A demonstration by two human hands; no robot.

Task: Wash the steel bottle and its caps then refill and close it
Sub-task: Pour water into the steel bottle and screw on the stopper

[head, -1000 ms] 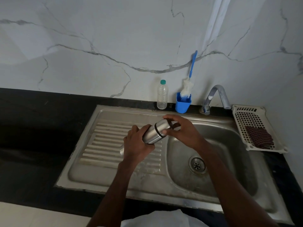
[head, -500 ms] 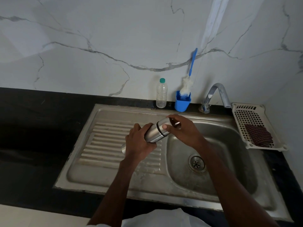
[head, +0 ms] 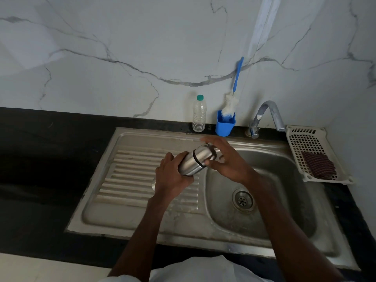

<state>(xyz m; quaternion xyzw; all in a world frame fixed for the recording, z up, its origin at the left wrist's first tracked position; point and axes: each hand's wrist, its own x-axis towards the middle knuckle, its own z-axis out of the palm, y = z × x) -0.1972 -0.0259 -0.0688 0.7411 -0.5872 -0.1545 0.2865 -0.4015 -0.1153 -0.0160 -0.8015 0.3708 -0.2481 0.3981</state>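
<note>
Since half a second ago I see the right hand (head: 227, 159) loosen at the cap end: the fingers that were wrapped over the top now spread more, with the thumb under the cap and the fingertips arched over it. The bottle itself has barely shifted.

Largest first: the black stone bench (head: 46, 159) runs along the white marble-veined wall (head: 122, 47) and carries the stainless steel sink (head: 142, 224), with its ribbed drainboard on the left and the basin with a round drain (head: 243, 200) on the right. Past the basin, a cream perforated plastic tray (head: 295, 137) sits on the bench with a dark red scrub pad (head: 318, 165) in it. A curved chrome tap (head: 266, 117) stands at the back edge. Beside it are a blue plastic cup (head: 224, 126) holding a blue-handled white bottle brush (head: 234, 92), and a clear plastic bottle with a green cap (head: 199, 115).

The brushed steel bottle (head: 191, 163) is held tilted in the air over the seam between drainboard and basin, cap end up and to the right. The left hand (head: 173, 176) has a full grip wrapped round the lower body. The right hand's grip is fairly wide, thumb and fingertips touching the steel cap (head: 205, 152) above the dark ring; motion blur keeps me from telling how firmly.
</note>
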